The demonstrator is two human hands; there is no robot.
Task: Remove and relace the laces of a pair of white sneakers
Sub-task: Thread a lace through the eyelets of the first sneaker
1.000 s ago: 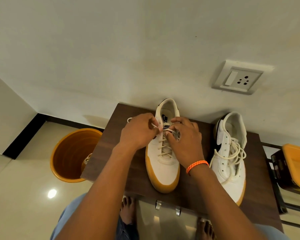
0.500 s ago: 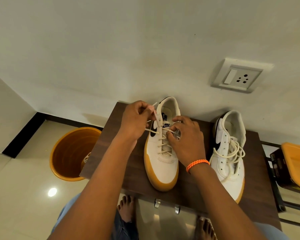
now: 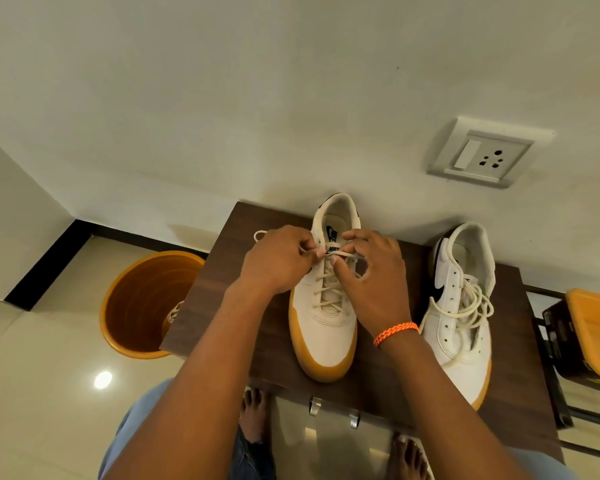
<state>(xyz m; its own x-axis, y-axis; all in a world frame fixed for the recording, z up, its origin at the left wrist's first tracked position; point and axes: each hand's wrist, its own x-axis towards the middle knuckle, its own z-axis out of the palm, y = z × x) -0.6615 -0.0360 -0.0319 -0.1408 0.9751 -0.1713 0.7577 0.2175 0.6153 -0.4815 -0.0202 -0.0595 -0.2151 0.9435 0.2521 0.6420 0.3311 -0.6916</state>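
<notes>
Now, your hands: both meet over the upper eyelets of the laced sneaker [image 3: 326, 317], just above the middle of the frame.
Left hand [image 3: 278, 261]: your fingers are curled and pinch the cream lace [image 3: 340, 253] at its left end; a loop of that lace sticks out past your knuckles toward the upper left.
Right hand [image 3: 374, 271]: your thumb and forefinger pinch the same lace from the right side, the other fingers loosely bent above the tongue; an orange braided band [image 3: 395, 332] sits on that wrist.
Lace between the hands: it runs as one short taut stretch across the top of the tongue, touching both your fingertips.
Laced sneaker: white with a gum-coloured sole, toe pointing to the bottom of the frame, standing upright on the dark wooden table [image 3: 243, 306]; crossings of lace fill the eyelets below your hands.
Second sneaker [image 3: 461, 327]: right of centre on the same table, just beside your right forearm, apart from the first shoe; its loose lace [image 3: 471, 306] lies in a tangled heap over the open throat, and several eyelets on its side look bare.
Orange bucket [image 3: 146, 303]: left of the table on the floor.
Wall socket [image 3: 482, 155]: upper right, on the wall.
Bare feet [image 3: 253, 414]: at the bottom centre, below the table edge.
</notes>
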